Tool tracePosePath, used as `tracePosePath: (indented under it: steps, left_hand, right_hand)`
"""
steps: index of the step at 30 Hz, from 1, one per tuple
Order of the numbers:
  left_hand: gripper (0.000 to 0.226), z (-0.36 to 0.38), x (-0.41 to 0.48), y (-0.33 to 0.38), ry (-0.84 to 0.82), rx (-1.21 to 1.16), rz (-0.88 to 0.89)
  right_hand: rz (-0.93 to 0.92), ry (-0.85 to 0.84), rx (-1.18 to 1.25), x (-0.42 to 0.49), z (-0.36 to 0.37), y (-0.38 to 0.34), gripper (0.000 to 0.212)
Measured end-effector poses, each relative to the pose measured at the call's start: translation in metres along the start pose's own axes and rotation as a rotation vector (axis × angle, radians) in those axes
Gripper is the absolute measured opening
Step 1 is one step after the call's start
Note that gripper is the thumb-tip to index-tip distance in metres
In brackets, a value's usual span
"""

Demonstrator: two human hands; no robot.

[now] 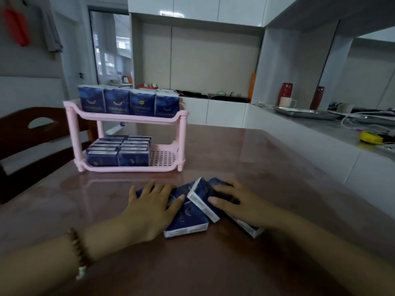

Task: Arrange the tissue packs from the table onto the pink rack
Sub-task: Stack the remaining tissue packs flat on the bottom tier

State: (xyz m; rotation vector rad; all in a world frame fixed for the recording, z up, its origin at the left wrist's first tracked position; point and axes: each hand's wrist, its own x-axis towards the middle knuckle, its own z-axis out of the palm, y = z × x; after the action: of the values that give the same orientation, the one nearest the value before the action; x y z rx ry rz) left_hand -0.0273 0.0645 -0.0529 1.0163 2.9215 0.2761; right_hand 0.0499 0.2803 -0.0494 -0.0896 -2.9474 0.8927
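**Packs (188, 221) under both hands, pink rack (181, 135) further back**

Your left hand (149, 208) lies palm-down on the left side of the loose cluster. Its fingers (149, 185) are straight and spread wide, gripping nothing. A blue corner shows beyond the fingertips, and your thumb rests on the pack in the middle.

Your right hand (239, 201) rests on the right side of the cluster, fingers relaxed and laid over the top. Its thumb touches the face of the tilted pack (199, 198), which stands up on one edge between your two hands. Just in front of that one, a flat pack lies face-up on the surface (235, 157), touching your left palm. The white end of another pack (248, 227) pokes out under your right palm.

The rack stands well apart from your hands, back and to the left, with open surface in between. Four upright packs (128, 102) fill its top shelf side by side. On the lower shelf, two rows of packs (118, 150) take up the left part and the perforated floor (163, 157) shows on the right.

A dark wooden chair (32, 135) sits behind the rack on the left. To your right runs a grey counter (333, 127) carrying a metal tray (307, 114), red vases (285, 94) and a yellow object (368, 137).

Your hands hide how many packs are in the cluster. You wear a bead bracelet (79, 251) on your left wrist.
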Motion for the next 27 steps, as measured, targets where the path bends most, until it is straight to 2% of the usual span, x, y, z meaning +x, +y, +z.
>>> tracePosePath:
  steps: [5, 9, 12, 15, 20, 22, 25, 27]
  left_hand:
    - [0.051, -0.010, -0.008, -0.032, 0.035, -0.122, -0.045]
    - [0.051, -0.025, -0.008, -0.060, 0.105, -0.343, 0.026]
    - [0.031, -0.032, -0.012, -0.084, 0.002, -0.451, 0.106]
    - [0.015, -0.035, -0.016, -0.101, -0.068, -0.510, 0.174]
    - [0.026, -0.029, -0.016, -0.109, -0.057, -0.642, 0.234]
    - [0.027, -0.027, -0.015, -0.109, -0.079, -0.688, 0.228]
    - [0.031, -0.025, -0.015, -0.107, -0.063, -0.710, 0.185]
    - [0.044, -0.022, -0.016, -0.104, -0.044, -0.661, 0.163]
  right_hand:
    - [-0.078, -0.084, 0.016, 0.025, 0.010, -0.037, 0.023]
    - [-0.082, -0.107, -0.063, 0.034, 0.001, -0.044, 0.043]
    - [-0.061, -0.145, -0.120, 0.033, 0.001, -0.047, 0.048]
    - [-0.104, -0.059, -0.089, 0.031, 0.007, -0.049, 0.047]
    - [-0.196, 0.094, -0.020, 0.032, 0.019, -0.046, 0.059]
    - [-0.229, 0.114, 0.011, 0.030, 0.024, -0.051, 0.055]
    - [-0.209, 0.039, 0.121, 0.027, 0.030, -0.056, 0.046]
    - [-0.202, -0.012, 0.192, 0.027, 0.031, -0.055, 0.045]
